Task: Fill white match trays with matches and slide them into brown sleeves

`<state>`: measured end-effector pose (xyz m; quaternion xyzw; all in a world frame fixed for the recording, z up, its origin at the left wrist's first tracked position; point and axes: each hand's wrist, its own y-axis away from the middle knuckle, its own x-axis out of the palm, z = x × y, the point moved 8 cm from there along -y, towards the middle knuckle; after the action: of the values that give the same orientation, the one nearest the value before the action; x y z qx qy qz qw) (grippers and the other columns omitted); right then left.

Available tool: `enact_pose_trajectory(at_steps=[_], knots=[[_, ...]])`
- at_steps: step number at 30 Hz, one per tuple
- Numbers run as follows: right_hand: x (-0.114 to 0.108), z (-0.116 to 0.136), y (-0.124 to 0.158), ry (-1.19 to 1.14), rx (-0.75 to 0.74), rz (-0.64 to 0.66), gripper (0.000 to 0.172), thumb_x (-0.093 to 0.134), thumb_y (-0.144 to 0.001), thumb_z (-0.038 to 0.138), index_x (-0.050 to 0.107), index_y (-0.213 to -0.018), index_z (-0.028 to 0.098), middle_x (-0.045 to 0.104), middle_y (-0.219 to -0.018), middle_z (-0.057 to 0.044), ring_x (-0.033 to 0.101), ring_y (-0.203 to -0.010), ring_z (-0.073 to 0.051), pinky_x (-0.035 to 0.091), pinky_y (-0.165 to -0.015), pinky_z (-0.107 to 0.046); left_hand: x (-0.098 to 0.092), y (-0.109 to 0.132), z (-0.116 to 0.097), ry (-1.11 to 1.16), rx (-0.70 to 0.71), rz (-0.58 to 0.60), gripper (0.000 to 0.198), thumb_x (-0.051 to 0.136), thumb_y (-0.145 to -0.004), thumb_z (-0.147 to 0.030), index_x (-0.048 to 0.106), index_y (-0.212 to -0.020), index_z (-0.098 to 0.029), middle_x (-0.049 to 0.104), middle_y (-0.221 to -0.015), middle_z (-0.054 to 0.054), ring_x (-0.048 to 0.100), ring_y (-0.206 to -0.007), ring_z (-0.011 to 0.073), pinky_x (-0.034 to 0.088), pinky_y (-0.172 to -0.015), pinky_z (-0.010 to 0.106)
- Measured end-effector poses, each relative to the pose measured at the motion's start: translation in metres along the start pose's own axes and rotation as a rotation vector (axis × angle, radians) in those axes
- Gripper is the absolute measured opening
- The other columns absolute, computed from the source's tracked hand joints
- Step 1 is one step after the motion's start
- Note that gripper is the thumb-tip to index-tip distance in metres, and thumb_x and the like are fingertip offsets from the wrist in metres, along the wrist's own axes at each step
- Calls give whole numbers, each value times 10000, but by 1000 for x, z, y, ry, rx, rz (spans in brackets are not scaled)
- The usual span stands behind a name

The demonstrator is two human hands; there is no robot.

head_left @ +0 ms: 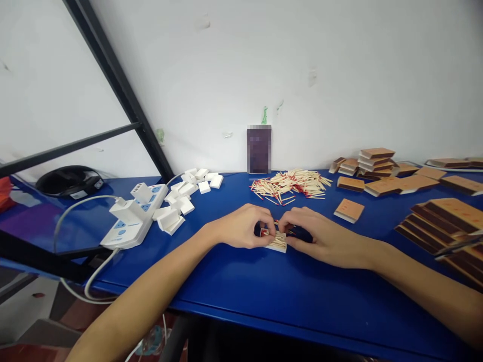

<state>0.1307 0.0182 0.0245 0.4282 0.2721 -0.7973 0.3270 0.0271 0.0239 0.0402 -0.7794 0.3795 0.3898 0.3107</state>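
A small white matchbox tray (pixel 279 247) filled with red-tipped matches (pixel 277 240) lies on the blue table between my hands. My left hand (pixel 247 226) curls around its left end, thumb and fingertips over the matches. From the other side, my right hand (pixel 320 234) has its thumb at the tray's right edge and its bent fingers at the far side. A few match heads show between the hands; my fingers hide part of the tray. Just behind is a loose heap of matches (pixel 292 185).
White trays (pixel 181 196) lie in a pile at left, beside a power strip (pixel 132 221) with plugs and cables. Brown matchbox sleeves (pixel 385 185) are stacked at right, one sleeve (pixel 349 210) apart. A blurred dark upright object (pixel 259 149) leans at the wall. A black metal frame (pixel 124 90) rises at left.
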Motion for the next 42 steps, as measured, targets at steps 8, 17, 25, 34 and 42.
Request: enact_pose_trajectory(at_steps=[8,17,25,34,42], knots=[[-10,13,0,176,-129,-145,110,460,-938,217,565,-966,203,631,-927,-53,547,-859,-208,402,-794,-370,0,-1,-2,-131,-14,-8,53,636,-815,-219,670,-803,-180,650,-860,13,591,-823,151,436,-832,295],[-11,-8,-4,224,1,-127,181,545,-913,244,617,-1065,177,661,-1000,-91,589,-947,-238,454,-833,-376,-2,0,-2,-112,-78,18,237,714,-749,-354,620,-888,-186,625,-803,-11,541,-695,132,411,-683,261],[-11,-14,-7,99,-59,-156,166,513,-895,128,641,-989,179,683,-931,-59,606,-869,-179,449,-774,-300,-6,-1,-2,-76,-79,-31,320,649,-825,-457,617,-978,-179,637,-846,7,552,-709,135,432,-675,263],[-21,-18,-3,239,46,-91,65,548,-840,192,562,-777,198,593,-743,-3,495,-669,-142,345,-619,-274,-9,-1,31,-284,-161,-136,302,509,-958,-352,627,-1191,-200,626,-1008,57,557,-975,210,448,-864,352],[-18,-23,-3,279,69,-62,186,472,-928,249,600,-803,200,615,-723,-11,500,-689,-162,359,-750,-325,6,-5,29,-281,-160,-62,290,486,-984,-362,694,-1163,-270,562,-1037,62,535,-1007,209,419,-893,359]])
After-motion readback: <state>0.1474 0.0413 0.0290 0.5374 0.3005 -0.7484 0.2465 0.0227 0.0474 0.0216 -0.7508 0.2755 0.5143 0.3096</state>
